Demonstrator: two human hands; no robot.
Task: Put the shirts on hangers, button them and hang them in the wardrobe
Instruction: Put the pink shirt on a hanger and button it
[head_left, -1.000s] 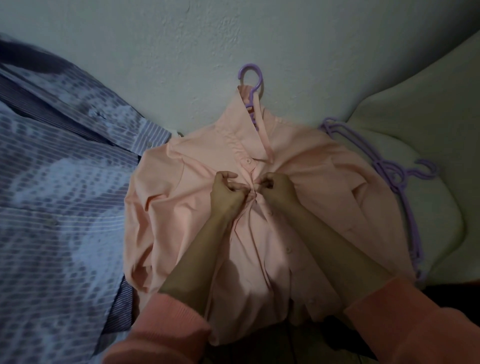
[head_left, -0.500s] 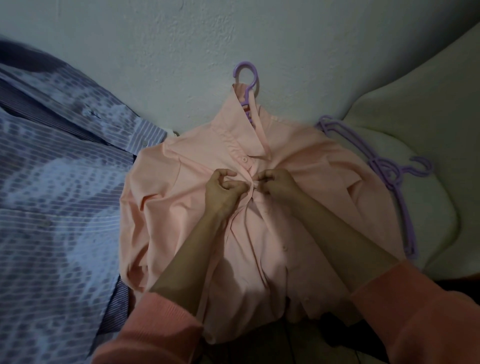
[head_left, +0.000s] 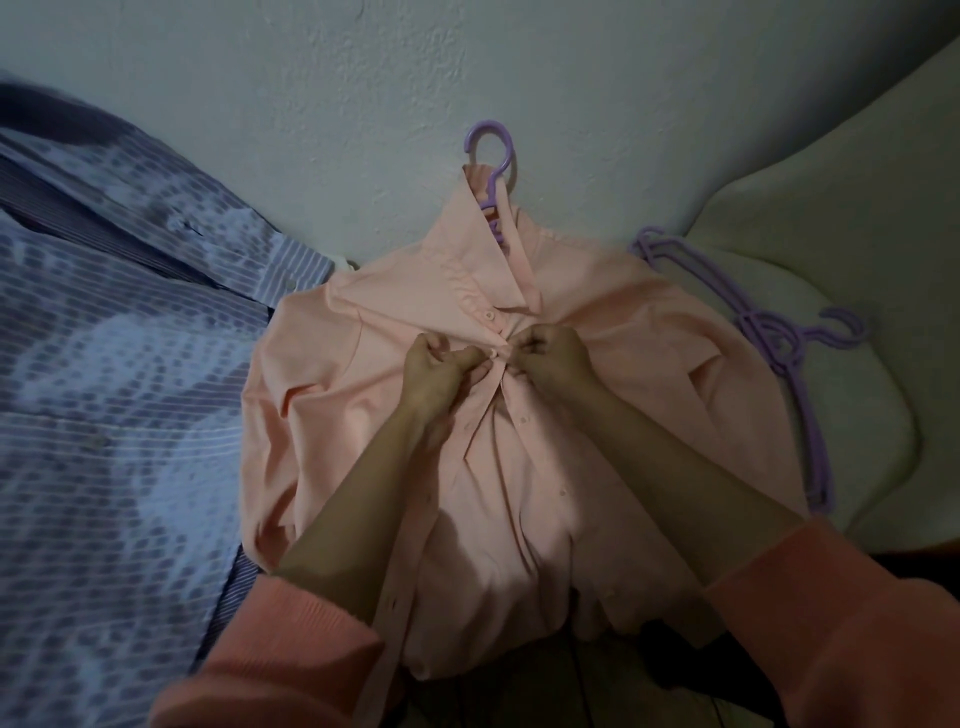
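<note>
A pink shirt (head_left: 332, 415) lies face up on the bed, on a purple hanger (head_left: 491, 156) whose hook sticks out above the collar. My left hand (head_left: 434, 371) pinches the left front edge of the pink shirt just below the collar. My right hand (head_left: 553, 358) pinches the right front edge opposite it. The fingertips of both meet at a small button on the placket. The button above it sits closed. Lower buttons show along the open front.
A blue striped shirt (head_left: 114, 374) is spread out at the left, touching the pink one. Two spare purple hangers (head_left: 789, 353) lie at the right on a pale pillow (head_left: 779, 260). A light wall (head_left: 363, 104) rises behind.
Both hands have stayed at the same button, fingers working closer together. The view has shifted slightly.
</note>
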